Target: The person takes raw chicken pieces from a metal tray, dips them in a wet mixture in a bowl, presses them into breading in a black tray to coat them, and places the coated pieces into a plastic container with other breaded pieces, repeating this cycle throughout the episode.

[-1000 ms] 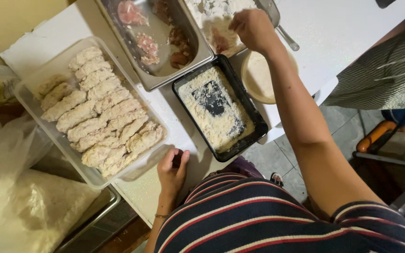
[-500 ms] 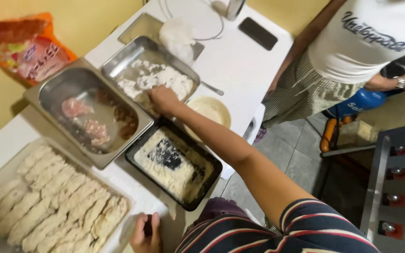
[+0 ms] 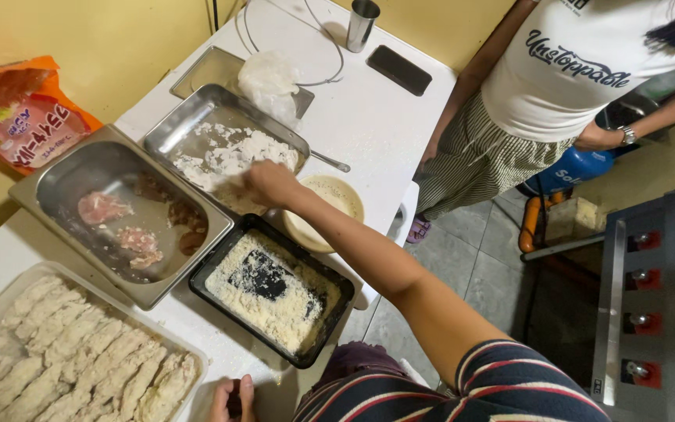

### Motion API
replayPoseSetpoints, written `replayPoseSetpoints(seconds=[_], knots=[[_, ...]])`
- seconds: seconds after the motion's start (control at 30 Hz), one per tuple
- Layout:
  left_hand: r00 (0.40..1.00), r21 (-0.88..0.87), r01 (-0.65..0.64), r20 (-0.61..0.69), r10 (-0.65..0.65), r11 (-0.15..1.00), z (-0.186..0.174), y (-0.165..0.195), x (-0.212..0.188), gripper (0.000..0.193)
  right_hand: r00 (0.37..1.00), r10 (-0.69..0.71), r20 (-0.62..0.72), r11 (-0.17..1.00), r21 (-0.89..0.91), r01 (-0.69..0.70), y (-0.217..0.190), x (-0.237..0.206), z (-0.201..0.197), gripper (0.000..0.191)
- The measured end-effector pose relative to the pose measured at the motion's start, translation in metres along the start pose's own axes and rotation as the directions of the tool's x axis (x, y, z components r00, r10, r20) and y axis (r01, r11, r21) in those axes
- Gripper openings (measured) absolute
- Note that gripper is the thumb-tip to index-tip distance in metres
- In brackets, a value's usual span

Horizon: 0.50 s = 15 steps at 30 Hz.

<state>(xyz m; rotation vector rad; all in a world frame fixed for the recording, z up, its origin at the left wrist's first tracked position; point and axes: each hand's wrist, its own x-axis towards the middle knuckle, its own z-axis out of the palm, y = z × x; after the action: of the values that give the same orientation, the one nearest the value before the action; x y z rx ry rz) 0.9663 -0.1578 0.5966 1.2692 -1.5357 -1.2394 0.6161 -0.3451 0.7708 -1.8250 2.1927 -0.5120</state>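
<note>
My right hand point(image 3: 266, 184) reaches into the steel flour tray point(image 3: 189, 125), with its fingers closed around a pale flour-covered piece at the tray's near edge. Just left stands a deep steel pan point(image 3: 56, 195) with a few raw meat pieces point(image 3: 103, 208). Below my forearm lies a black tray of breadcrumbs point(image 3: 330, 312). A cream bowl of batter point(image 3: 345, 199) sits right of my wrist. My left hand point(image 3: 233, 398) rests at the table's near edge beside a clear container of breaded strips point(image 3: 80, 355); something small and dark shows between its fingers.
Another person in a white shirt and striped skirt point(image 3: 509, 141) stands at the table's right end. A steel cup point(image 3: 362, 23), dark phone point(image 3: 398, 69), plastic bag point(image 3: 269, 76) and orange packet point(image 3: 21, 113) lie further back. A metal stove front point(image 3: 650, 312) is at the right.
The view has swung up and right, bringing the other person and the stove into sight. My right hand stays in the flour tray, now nearer its front edge. My left hand stays at the table edge.
</note>
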Motion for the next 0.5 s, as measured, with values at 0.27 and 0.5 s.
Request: replayPoseSetpoints(seconds=[0.27, 0.5], knots=[[0.998, -0.072, -0.031, 0.048, 0.035, 0.997, -0.014, 0.008, 0.015, 0.026, 0.985, -0.022, -0.168, 0.999, -0.032, 0.017, -0.001, -0.003, 0.007, 0.013], [0.985, 0.055, -0.17, 0.009, 0.17, 0.984, -0.014, 0.013, 0.03, 0.028, 0.96, -0.071, -0.271, 0.996, 0.041, 0.086, -0.027, 0.012, 0.012, 0.018]])
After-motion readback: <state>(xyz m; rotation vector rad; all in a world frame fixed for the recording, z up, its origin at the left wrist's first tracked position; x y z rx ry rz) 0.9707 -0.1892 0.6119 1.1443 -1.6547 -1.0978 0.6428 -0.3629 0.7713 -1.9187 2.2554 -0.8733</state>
